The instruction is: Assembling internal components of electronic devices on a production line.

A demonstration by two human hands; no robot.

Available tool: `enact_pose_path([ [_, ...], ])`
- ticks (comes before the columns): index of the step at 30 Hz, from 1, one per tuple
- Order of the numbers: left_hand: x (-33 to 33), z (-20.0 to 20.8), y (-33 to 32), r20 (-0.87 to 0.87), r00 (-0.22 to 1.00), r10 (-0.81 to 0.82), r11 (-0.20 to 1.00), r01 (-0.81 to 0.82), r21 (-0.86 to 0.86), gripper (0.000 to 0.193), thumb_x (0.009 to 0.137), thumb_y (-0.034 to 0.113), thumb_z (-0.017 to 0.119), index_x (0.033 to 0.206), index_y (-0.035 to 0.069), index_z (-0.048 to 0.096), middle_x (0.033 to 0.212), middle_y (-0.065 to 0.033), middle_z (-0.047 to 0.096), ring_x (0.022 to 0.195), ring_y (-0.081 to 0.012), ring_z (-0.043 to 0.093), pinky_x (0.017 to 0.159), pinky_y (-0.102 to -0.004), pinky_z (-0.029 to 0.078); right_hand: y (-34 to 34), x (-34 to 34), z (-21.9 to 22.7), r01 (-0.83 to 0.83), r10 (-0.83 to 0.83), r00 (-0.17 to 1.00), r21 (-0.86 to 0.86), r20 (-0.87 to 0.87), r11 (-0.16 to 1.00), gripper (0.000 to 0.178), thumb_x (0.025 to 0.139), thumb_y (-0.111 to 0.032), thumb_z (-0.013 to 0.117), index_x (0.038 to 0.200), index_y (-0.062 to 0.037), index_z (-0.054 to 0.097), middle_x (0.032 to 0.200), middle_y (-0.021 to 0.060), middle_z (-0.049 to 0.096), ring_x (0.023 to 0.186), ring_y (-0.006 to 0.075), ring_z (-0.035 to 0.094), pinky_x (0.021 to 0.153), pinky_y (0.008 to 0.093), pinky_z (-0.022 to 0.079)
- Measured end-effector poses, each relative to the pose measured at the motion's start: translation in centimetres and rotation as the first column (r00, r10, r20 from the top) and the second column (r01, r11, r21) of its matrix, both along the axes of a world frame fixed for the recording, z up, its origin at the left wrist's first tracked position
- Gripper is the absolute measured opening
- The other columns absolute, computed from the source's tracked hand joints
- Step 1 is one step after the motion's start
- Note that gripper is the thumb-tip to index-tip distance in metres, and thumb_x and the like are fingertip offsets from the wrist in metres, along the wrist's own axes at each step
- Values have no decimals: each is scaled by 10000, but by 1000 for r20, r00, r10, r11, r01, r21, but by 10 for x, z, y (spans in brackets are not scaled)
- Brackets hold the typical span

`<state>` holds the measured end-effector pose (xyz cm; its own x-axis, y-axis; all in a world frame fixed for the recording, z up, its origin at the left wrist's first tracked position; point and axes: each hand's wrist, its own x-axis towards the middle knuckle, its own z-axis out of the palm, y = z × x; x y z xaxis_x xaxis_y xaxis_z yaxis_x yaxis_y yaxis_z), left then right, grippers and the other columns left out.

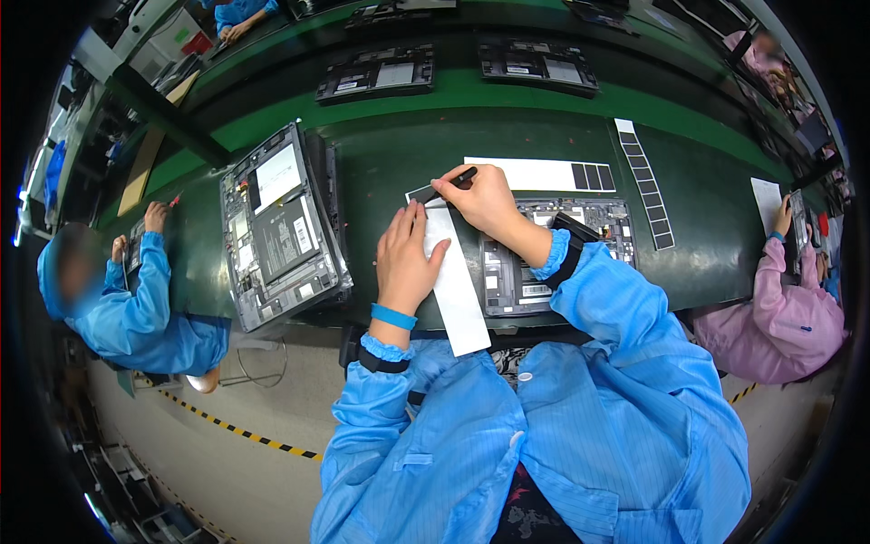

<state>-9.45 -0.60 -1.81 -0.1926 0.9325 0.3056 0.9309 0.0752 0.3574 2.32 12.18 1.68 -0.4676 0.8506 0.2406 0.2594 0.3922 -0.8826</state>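
White strip (460, 304) under the left hand (408, 258)
Fingers outstretched on it — right hand (487, 199) pinches a black tool (466, 177) at its far end.

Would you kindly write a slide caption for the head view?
Right hand holds a black tool while left hand touches a white strip.

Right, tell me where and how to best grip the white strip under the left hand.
Probably pinch the white strip by its near end, from the person's side: it is flat, and that end juts past the green table.
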Motion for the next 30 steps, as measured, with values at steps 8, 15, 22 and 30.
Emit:
enact_pose_path([
  [8, 13, 11, 0, 8, 999, 48, 999, -48, 8, 494, 861, 236, 633, 1278, -7, 533, 1392, -180, 451, 1288, -342, 412, 1058, -430, 333, -6, 88, 42, -33, -155, 899, -417, -409, 909, 188, 831, -96, 717, 912, 66, 669, 817, 139, 680, 731, 183, 692, 642, 259, 578],
  [15, 66, 51, -1, 257, 877, -406, 913, 372, 169, 353, 831, 93, 633, 1176, 21, 609, 1255, -148, 569, 1176, -336, 526, 984, -401, 423, -1, 143, 32, 67, -265, 925, -570, -272, 819, 187, 824, -78, 723, 917, 72, 662, 823, 145, 679, 732, 191, 698, 631, 256, 589],
  [22, 92, 36, 1, 106, 892, -439, 898, 440, 12, 455, 813, 154, 673, 1241, 33, 576, 1316, -122, 545, 1228, -319, 495, 1011, -431, 389, -1, 154, 18, 77, -270, 933, -602, -237, 794, 212, 856, -96, 685, 974, 78, 660, 852, 161, 687, 741, 224, 707, 650, 279, 591],
  [30, 93, 30, 1, 161, 890, -426, 904, 427, 25, 476, 805, 149, 675, 1253, 31, 567, 1329, -114, 542, 1241, -320, 485, 1002, -441, 381, 1, 152, 15, 40, -256, 931, -625, -260, 780, 241, 831, -108, 724, 956, 89, 664, 824, 173, 684, 741, 222, 706, 661, 277, 595],
])
